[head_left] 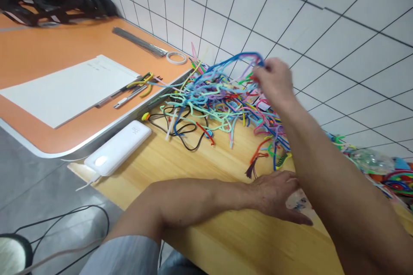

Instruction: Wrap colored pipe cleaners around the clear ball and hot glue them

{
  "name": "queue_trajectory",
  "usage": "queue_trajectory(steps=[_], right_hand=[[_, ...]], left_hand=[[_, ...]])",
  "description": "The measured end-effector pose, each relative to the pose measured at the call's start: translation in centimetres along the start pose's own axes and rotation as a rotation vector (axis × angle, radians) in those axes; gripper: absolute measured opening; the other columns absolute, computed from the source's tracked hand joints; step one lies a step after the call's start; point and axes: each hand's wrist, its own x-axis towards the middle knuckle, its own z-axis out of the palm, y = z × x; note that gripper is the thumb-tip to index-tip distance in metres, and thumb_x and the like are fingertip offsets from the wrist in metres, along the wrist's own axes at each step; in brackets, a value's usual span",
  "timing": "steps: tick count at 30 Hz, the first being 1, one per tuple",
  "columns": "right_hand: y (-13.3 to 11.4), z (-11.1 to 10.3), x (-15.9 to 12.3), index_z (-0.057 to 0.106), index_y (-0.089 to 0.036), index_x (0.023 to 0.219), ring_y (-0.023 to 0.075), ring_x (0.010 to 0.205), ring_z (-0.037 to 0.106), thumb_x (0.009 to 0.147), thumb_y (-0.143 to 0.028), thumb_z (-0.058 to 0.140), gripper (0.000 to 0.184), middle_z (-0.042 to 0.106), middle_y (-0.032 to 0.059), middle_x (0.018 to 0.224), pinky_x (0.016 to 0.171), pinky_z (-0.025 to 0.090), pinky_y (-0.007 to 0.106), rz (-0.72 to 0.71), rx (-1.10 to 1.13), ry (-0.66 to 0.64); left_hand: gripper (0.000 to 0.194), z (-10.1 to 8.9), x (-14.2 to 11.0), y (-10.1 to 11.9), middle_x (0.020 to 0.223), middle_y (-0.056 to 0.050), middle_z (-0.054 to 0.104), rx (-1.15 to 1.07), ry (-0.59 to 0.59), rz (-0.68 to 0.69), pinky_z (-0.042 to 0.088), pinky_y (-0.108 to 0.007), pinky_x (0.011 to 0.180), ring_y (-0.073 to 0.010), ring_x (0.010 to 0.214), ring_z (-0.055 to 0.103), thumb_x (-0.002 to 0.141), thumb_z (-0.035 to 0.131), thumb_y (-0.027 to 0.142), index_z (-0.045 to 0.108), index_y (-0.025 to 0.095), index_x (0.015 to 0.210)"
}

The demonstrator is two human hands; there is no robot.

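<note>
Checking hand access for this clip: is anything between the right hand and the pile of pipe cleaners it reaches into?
Nothing visible stands between them. The right hand is already at the pipe cleaner pile, its fingers lifting a loop of blue strands off the top. The left hand lies flat on the wooden table, nearer the camera and out of the way.

Only one view is given, seen from the person's head. The desk [200, 154] is looked down on from close by, facing the tiled wall [322, 30].
</note>
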Motion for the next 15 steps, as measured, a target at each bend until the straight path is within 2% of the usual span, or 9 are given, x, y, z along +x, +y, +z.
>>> queue_trajectory(steps=[2,4,6,8,10,11,12,15], right_hand=[[0.5,-1.9,0.6,0.056,-0.023,0.075,0.0188,0.070,0.054,0.089,-0.027,0.060,0.015,0.062,0.0035,0.075,0.070,0.042,0.036,0.093,-0.008,0.077],[1.2,-3.1,0.6,0.056,-0.023,0.072,0.0182,0.067,0.053,0.087,-0.025,0.062,0.016,0.060,0.0025,0.071,0.068,0.040,0.036,0.131,-0.095,0.004],[1.8,-3.2,-0.4,0.059,-0.021,0.073,0.0183,0.069,0.055,0.086,-0.023,0.064,0.014,0.062,0.0019,0.071,0.068,0.039,0.034,0.040,-0.197,-0.225],[2.1,-2.4,-2.2,0.064,-0.020,0.076,0.0186,0.073,0.059,0.086,-0.022,0.066,0.011,0.066,0.0018,0.075,0.068,0.038,0.032,-0.158,-0.285,-0.503],[2.0,-1.2,-4.2,0.067,-0.021,0.082,0.0199,0.078,0.062,0.088,-0.023,0.065,0.008,0.070,0.0026,0.081,0.068,0.038,0.031,-0.337,-0.358,-0.671],[1.9,-0.7,-5.2,0.069,-0.021,0.086,0.0217,0.083,0.064,0.090,-0.024,0.063,0.008,0.072,0.0042,0.086,0.068,0.039,0.031,-0.380,-0.382,-0.679],[1.6,-0.3,-5.9,0.071,-0.021,0.093,0.0241,0.088,0.066,0.092,-0.025,0.062,0.009,0.073,0.0066,0.093,0.070,0.041,0.032,-0.385,-0.394,-0.623],[0.5,0.3,-7.5,0.069,-0.019,0.117,0.0295,0.106,0.067,0.095,-0.023,0.058,0.025,0.071,0.0149,0.119,0.082,0.050,0.038,-0.279,-0.318,-0.241]], left_hand=[[0.084,0.2,0.0,-0.1,0.160,-0.016,0.053,0.001,-0.002,0.006,0.043,-0.055,0.127,-0.0370,0.155,0.045,0.086,0.082,0.056,0.048,0.021,0.153],[0.083,0.2,-0.1,-0.2,0.161,-0.014,0.052,0.003,-0.014,-0.016,0.042,-0.055,0.128,-0.0352,0.156,0.044,0.086,0.081,0.055,0.047,0.023,0.154],[0.085,0.2,-0.1,-0.1,0.163,-0.013,0.050,0.007,-0.034,-0.040,0.041,-0.055,0.129,-0.0341,0.157,0.042,0.087,0.080,0.056,0.044,0.024,0.157],[0.086,0.0,0.0,0.0,0.164,-0.013,0.049,0.015,-0.060,-0.054,0.040,-0.056,0.129,-0.0343,0.158,0.041,0.088,0.078,0.058,0.042,0.024,0.158],[0.086,-0.2,0.1,0.2,0.164,-0.012,0.048,0.020,-0.086,-0.059,0.041,-0.058,0.128,-0.0361,0.158,0.040,0.088,0.077,0.060,0.042,0.026,0.158],[0.087,-0.3,0.1,0.2,0.165,-0.012,0.047,0.018,-0.090,-0.059,0.041,-0.059,0.127,-0.0376,0.158,0.040,0.087,0.077,0.061,0.041,0.026,0.158],[0.088,-0.4,0.2,0.3,0.166,-0.012,0.046,0.014,-0.087,-0.057,0.042,-0.060,0.126,-0.0390,0.158,0.039,0.087,0.078,0.061,0.040,0.027,0.159],[0.098,-0.4,0.1,0.2,0.171,-0.014,0.039,-0.015,-0.064,-0.049,0.041,-0.062,0.126,-0.0425,0.160,0.037,0.086,0.079,0.059,0.031,0.026,0.164]])
